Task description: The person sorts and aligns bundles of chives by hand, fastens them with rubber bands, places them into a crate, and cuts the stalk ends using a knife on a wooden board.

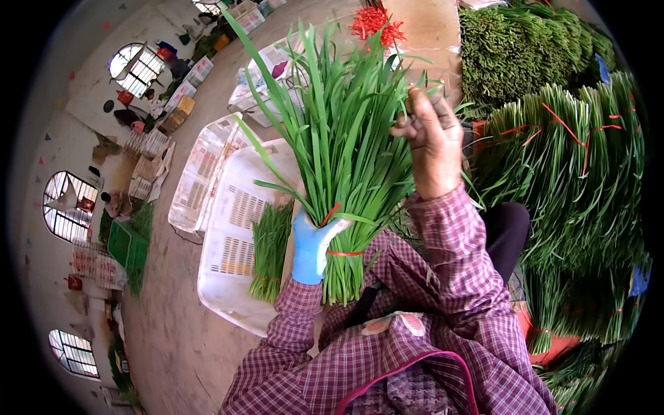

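Observation:
My left hand (315, 243), in a blue and white glove, is wrapped round the lower part of a large bunch of long green leaves (353, 138). One red tie (344, 254) circles the stems just below the glove, and another red strip shows at the thumb. The leaves fan out upward, away from my body. At the right edge of the leaves, my bare right hand (432, 131) is raised with its fingers curled. Whether something thin is between those fingers cannot be made out.
A white crate (225, 277) to the left holds a smaller green bunch (271, 245). Red ties (377, 26) lie in a pile at the top. Tied green bundles (567, 145) are stacked along the right. Farther left are more crates, a green basket (127, 247) and people.

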Tool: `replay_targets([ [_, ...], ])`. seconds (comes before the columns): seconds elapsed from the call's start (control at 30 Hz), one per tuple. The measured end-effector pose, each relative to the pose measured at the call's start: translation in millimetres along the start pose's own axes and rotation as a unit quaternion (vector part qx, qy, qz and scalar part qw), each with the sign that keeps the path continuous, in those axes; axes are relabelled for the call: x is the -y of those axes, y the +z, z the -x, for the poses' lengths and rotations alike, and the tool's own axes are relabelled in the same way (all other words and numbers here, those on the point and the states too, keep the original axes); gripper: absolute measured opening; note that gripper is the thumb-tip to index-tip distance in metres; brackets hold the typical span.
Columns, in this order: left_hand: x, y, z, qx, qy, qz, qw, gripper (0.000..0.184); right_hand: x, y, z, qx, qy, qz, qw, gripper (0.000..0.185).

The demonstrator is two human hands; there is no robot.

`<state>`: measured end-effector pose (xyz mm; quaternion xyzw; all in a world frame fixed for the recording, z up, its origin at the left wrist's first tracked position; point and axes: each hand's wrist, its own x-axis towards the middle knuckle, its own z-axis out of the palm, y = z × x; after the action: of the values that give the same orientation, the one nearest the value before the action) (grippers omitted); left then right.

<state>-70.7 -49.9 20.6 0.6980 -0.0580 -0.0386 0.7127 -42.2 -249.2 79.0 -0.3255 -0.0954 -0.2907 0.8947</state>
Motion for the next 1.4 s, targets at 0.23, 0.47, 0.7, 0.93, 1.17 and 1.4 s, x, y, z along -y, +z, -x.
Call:
replay_targets([
  [0.23,24,-6,-17,0.004,0.112,-0.165,0.98,0.044,5,-13,26,0.407,0.172,0.224,0.869,0.017],
  [0.47,50,-3,-41,-0.062,0.098,-0.125,0.985,0.058,-37,35,38,0.313,-0.102,0.483,0.811,0.021],
  [0.7,49,-12,-41,-0.036,0.089,-0.145,0.985,0.073,-62,40,38,0.273,-0.174,0.475,0.818,0.023],
  [0.93,32,-28,-38,0.007,0.074,-0.182,0.981,0.089,-50,46,44,0.207,0.089,0.131,0.965,0.013],
  [1.17,59,-78,-28,0.056,0.076,-0.175,0.98,0.085,20,48,35,0.469,0.066,0.112,0.873,0.025],
  [1.4,32,-81,-8,-0.047,0.028,0.051,0.997,0.047,-47,-53,33,0.315,-0.286,0.656,0.624,0.043],
])
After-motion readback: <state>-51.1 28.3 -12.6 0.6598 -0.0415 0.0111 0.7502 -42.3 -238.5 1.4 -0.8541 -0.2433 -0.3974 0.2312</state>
